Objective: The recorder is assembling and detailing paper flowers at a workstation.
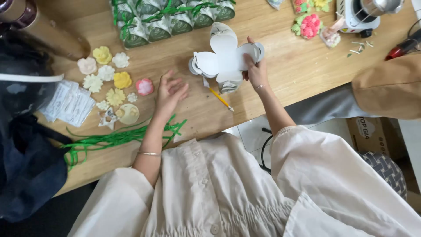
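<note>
A small white gift box (223, 59) with rounded petal-shaped flaps spread open stands on the wooden table (280, 74). My right hand (255, 70) grips its right side, fingers on one flap. My left hand (169, 92) hovers just above the table left of the box, fingers apart and empty. Close to that hand lies a pink flower-shaped piece (144, 86), at the edge of a spread of yellow, white and cream flower pieces (107, 74). A yellow pencil (220, 99) lies in front of the box.
Several finished boxes tied with green ribbon (169, 19) stand in rows at the back. Loose green ribbons (114, 139) and small paper sheets (70, 103) lie at the left. A cardboard tube (44, 30), pink flower decorations (309, 25) and another person's tan sleeve (388, 87) flank the area.
</note>
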